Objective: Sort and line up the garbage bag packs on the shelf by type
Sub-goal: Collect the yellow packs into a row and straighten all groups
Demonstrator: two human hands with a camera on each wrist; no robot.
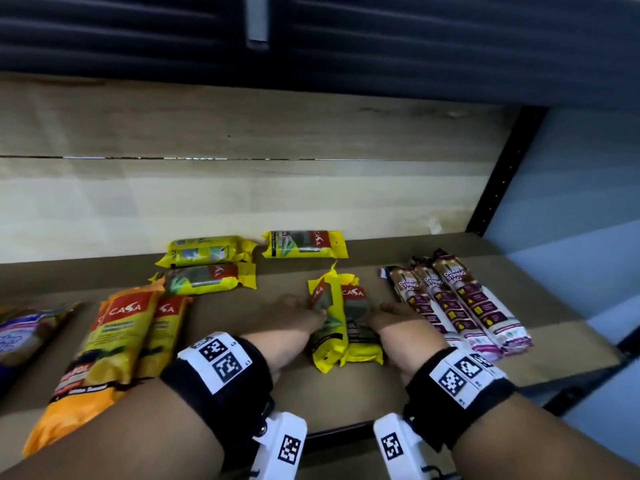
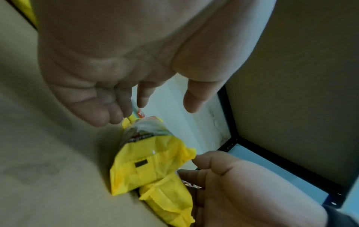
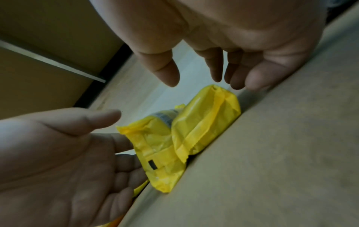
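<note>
Two yellow CASA garbage bag packs [image 1: 343, 327] lie side by side, lengthwise, in the middle of the brown shelf [image 1: 242, 327]; the left one is tipped up on its edge. My left hand [image 1: 301, 311] is against their left side and my right hand [image 1: 388, 315] against their right side, both with fingers extended. In the left wrist view the yellow packs [image 2: 151, 162] lie below my left fingers [image 2: 108, 113]. In the right wrist view my left hand's fingers [image 3: 124, 142] touch the yellow packs [image 3: 194, 122], and my right fingers [image 3: 254, 79] reach past their far end.
Three more yellow packs lie at the back: two stacked rows [image 1: 204, 268] and one [image 1: 304, 244]. Orange CASA packs [image 1: 114, 341] sit at the left, a blue-white pack [image 1: 24, 334] at the far left. Three purple drawstring packs [image 1: 457, 303] line the right. A black upright [image 1: 495, 181] marks the shelf's right end.
</note>
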